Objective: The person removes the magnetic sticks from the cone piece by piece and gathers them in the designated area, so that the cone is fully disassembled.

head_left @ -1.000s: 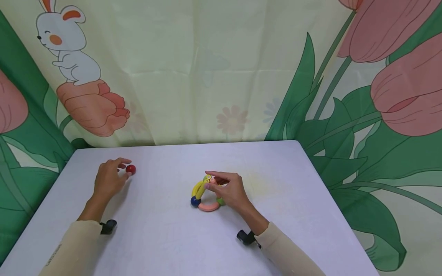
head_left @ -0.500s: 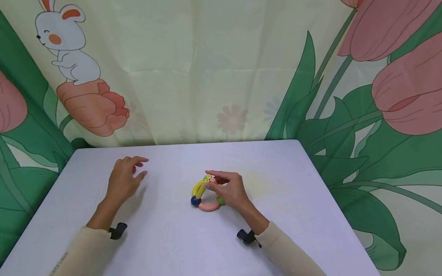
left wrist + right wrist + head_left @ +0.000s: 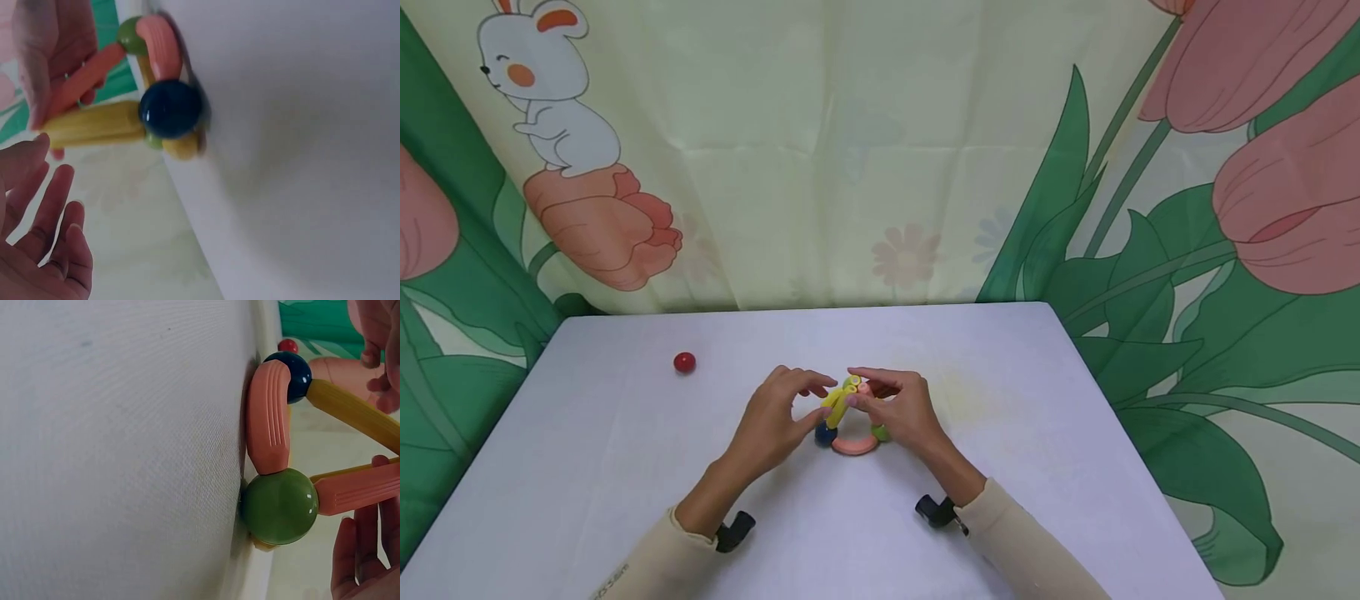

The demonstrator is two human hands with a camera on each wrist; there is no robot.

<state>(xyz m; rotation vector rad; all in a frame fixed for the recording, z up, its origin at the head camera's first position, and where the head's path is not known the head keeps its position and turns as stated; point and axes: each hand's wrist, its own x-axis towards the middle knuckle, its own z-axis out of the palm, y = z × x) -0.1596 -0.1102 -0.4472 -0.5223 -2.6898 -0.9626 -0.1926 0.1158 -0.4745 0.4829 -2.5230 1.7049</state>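
Observation:
A frame of magnetic sticks and balls stands on the table mid-front. Its dark blue ball (image 3: 826,434) and green ball (image 3: 280,506) rest low, joined by a curved pink stick (image 3: 854,447). Yellow sticks (image 3: 97,124) and another pink stick (image 3: 359,487) lean up to meet at the top. There my right hand (image 3: 906,412) pinches the stick ends between thumb and fingers. My left hand (image 3: 778,417) hovers beside the yellow sticks, thumb and fingers apart; whether its thumb touches them I cannot tell. A red ball (image 3: 684,362) lies alone further left.
The white table (image 3: 625,467) ends at a back edge against a printed curtain (image 3: 760,167) with a rabbit and tulips. Black wrist cameras (image 3: 735,531) sit at both sleeve cuffs. More sticks at the back of the frame are partly hidden.
My left hand has moved right, from beside the red ball to the yellow sticks; the red ball stays at the left. The right hand keeps its grip at the top of the frame.

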